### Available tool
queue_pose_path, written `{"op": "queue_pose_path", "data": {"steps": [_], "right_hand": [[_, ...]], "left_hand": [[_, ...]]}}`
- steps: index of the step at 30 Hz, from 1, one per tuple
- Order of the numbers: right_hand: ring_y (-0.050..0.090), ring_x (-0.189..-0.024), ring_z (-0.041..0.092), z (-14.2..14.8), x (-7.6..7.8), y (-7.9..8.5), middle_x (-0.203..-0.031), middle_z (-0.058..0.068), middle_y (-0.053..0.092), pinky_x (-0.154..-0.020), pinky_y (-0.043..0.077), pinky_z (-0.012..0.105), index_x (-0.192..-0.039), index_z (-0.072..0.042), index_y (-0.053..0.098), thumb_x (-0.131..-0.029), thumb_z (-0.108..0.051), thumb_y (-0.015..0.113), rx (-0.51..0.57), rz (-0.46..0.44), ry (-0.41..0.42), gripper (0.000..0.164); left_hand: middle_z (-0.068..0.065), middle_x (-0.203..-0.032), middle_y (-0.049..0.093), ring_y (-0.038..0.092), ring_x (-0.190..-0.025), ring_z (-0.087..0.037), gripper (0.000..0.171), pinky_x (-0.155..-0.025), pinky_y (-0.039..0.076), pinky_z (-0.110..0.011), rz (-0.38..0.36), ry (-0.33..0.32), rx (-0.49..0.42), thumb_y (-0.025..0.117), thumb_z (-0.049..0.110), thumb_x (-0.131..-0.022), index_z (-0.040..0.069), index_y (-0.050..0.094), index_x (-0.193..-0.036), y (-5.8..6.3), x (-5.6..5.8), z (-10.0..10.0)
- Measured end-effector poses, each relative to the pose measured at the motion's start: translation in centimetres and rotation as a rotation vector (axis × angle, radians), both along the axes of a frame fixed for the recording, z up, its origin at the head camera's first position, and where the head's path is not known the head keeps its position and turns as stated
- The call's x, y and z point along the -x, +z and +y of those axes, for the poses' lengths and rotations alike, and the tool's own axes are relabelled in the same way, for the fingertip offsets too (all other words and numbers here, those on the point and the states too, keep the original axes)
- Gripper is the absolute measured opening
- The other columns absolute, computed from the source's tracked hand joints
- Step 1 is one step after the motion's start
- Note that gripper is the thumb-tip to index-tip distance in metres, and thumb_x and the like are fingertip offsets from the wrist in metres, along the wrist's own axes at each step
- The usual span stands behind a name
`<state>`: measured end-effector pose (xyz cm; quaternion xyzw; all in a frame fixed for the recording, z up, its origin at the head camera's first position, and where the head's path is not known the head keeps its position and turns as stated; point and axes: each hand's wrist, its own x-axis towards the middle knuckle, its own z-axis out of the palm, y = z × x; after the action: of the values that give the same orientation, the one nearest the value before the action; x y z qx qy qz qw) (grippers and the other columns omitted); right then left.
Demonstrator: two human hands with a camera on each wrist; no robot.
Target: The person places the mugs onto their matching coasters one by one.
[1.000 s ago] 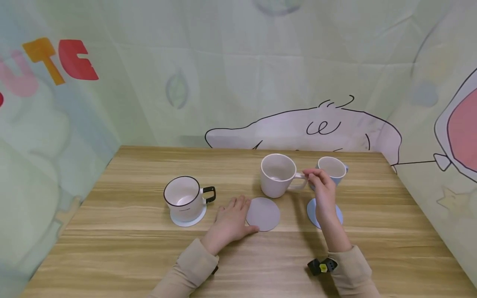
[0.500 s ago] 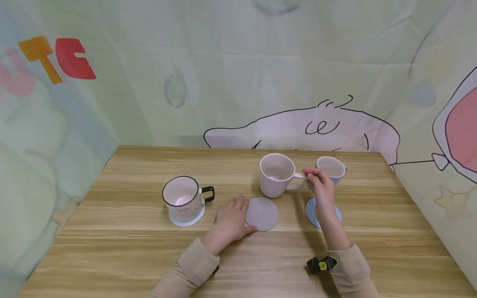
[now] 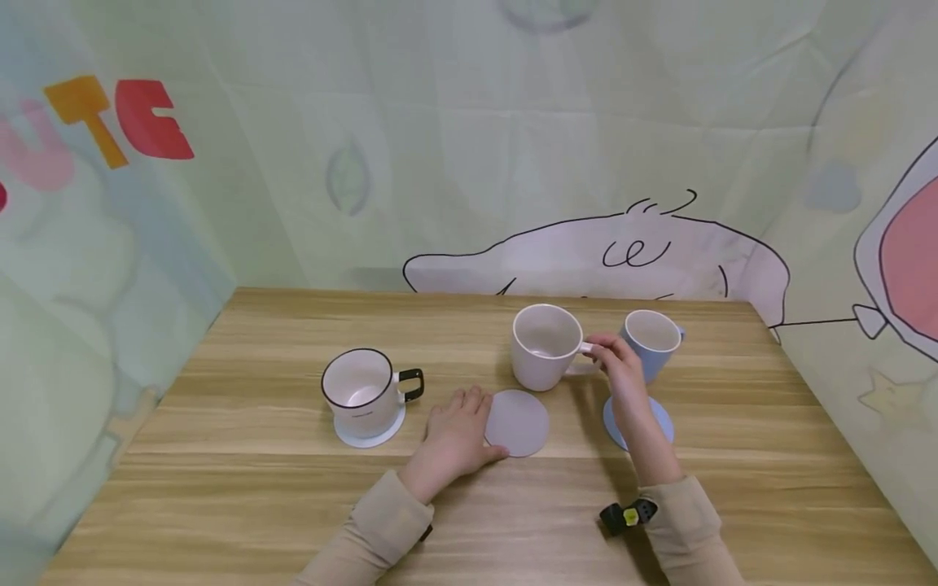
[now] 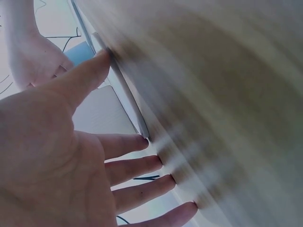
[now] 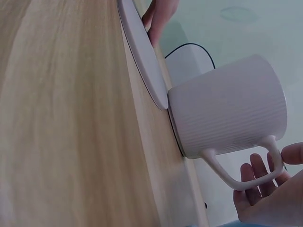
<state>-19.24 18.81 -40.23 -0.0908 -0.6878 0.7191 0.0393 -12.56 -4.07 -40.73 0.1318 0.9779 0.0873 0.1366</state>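
Note:
My right hand (image 3: pixel 623 370) holds the handle of a plain white mug (image 3: pixel 537 368), which stands upright on the table just behind a round grey-lilac coaster (image 3: pixel 520 423). In the right wrist view the thumb lies at the upper end of the handle, with fingers (image 5: pixel 255 172) behind it, and the ribbed mug (image 5: pixel 227 106) sits near the coaster's edge (image 5: pixel 142 54). Spread and fairly straight, my left hand (image 3: pixel 456 435) touches the left side of that coaster with thumb and index finger. The left wrist view shows its fingertips (image 4: pixel 189 208) resting on the tabletop.
On the left, a black-rimmed white mug (image 3: pixel 362 415) with a black handle stands on a pale blue coaster (image 3: pixel 366 441). A blue cup (image 3: pixel 648 358) stands behind a blue coaster (image 3: pixel 662 419) at right. A printed curtain (image 3: pixel 454 163) hangs behind the wooden table (image 3: pixel 528 521).
My right hand has shifted slightly left and further onto the white mug's handle, uncovering more of the blue cup. The left hand, the mugs and the coasters stay where they were.

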Motion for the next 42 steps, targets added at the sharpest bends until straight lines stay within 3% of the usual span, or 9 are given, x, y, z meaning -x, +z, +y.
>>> {"op": "queue_pose_path", "data": {"steps": [9,15,21,42], "right_hand": [[0.059,-0.083,0.005,0.01,0.51,-0.16,-0.073,-0.019,0.062,-0.085,0.037,0.025,-0.095,-0.013,0.063,-0.097,-0.011,0.049,-0.009,-0.037,0.02,0.015],[0.062,-0.082,0.003,0.08,0.55,-0.21,-0.07,-0.016,0.065,-0.086,0.037,0.026,-0.083,-0.022,0.062,-0.098,-0.014,0.045,-0.014,-0.06,0.051,0.025],[0.059,-0.081,0.002,0.05,0.58,-0.32,-0.068,-0.014,0.065,-0.084,0.038,0.026,-0.074,-0.023,0.061,-0.097,-0.013,0.043,-0.035,-0.073,0.048,0.03],[0.06,-0.076,0.0,-0.11,0.4,0.0,-0.066,-0.014,0.064,-0.083,0.037,0.026,-0.078,-0.021,0.059,-0.099,-0.015,0.044,-0.047,-0.084,0.077,0.026]], "left_hand": [[-0.014,-0.156,0.032,0.031,-0.143,-0.035,0.086,-0.108,0.035,-0.059,-0.003,0.006,-0.001,0.066,0.055,-0.083,0.006,0.036,-0.148,0.02,-0.03,0.19],[-0.013,-0.156,0.032,0.031,-0.143,-0.034,0.087,-0.107,0.037,-0.057,0.007,-0.006,0.027,0.065,0.056,-0.083,0.007,0.036,-0.148,-0.01,0.12,0.3],[-0.013,-0.156,0.033,0.032,-0.143,-0.034,0.086,-0.106,0.038,-0.057,0.013,-0.006,0.03,0.065,0.057,-0.083,0.007,0.036,-0.148,-0.07,0.11,0.25],[-0.013,-0.156,0.032,0.031,-0.143,-0.035,0.087,-0.108,0.036,-0.057,0.001,0.009,0.027,0.066,0.056,-0.082,0.007,0.036,-0.148,0.29,-0.23,0.16]]}}
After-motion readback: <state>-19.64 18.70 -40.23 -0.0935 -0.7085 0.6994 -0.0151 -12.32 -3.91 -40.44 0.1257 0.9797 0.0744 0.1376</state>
